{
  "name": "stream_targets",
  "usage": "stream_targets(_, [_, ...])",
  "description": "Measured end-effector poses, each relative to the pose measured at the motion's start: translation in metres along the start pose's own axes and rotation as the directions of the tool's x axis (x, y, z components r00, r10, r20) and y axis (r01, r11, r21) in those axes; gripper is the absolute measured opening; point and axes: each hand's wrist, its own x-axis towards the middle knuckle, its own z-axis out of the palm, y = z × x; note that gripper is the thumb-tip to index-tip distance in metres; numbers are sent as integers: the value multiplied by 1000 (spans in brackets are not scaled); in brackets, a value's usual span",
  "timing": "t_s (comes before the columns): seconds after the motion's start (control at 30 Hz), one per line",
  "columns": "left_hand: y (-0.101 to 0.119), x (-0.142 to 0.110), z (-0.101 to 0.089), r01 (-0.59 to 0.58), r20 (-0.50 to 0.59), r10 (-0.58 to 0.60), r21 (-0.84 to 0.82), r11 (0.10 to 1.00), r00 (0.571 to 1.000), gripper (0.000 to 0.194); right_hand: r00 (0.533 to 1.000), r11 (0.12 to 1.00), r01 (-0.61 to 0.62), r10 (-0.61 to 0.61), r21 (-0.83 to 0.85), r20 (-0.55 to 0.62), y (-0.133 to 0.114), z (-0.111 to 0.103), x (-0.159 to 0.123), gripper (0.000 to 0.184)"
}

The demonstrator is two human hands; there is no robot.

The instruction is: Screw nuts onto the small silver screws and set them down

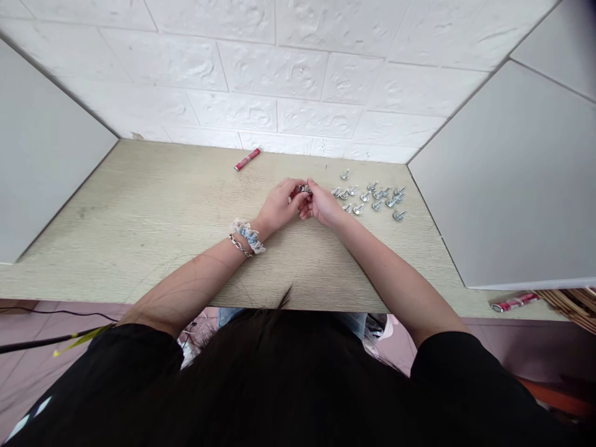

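Metal fitting (305, 189) grasped in fingertips of left hand (278, 207) and right hand (326, 205); long axis, I can't tell. Loose bolts (358, 210) lie right, nearer right hand.

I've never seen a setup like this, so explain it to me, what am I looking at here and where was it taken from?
There is no machine here, just a person's two bare hands. The single picture comes from a camera worn on the head, looking forward and down, so the arms reach away from you.

The left hand, with a scrunchie and a chain bracelet at its wrist, meets the right hand over a pale table. Between their fingers is a small shiny metal piece, too small and covered to make out fully.

To the right lies a scattered group of bolt-like metal parts. One red tube lies near the wall; another lies by a wicker item at the right.
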Motion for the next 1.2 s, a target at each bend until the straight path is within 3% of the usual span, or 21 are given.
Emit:
stream_targets(0.73, [0,1,0,41,-17,-42,-10,999,999,22,984,978,40,-74,207,161,-3,-11,-5,17])
stream_targets(1.2, [4,0,-2,37,28,-37,-12,999,999,20,992,996,-53,44,77,116,-8,-3,-4,57])
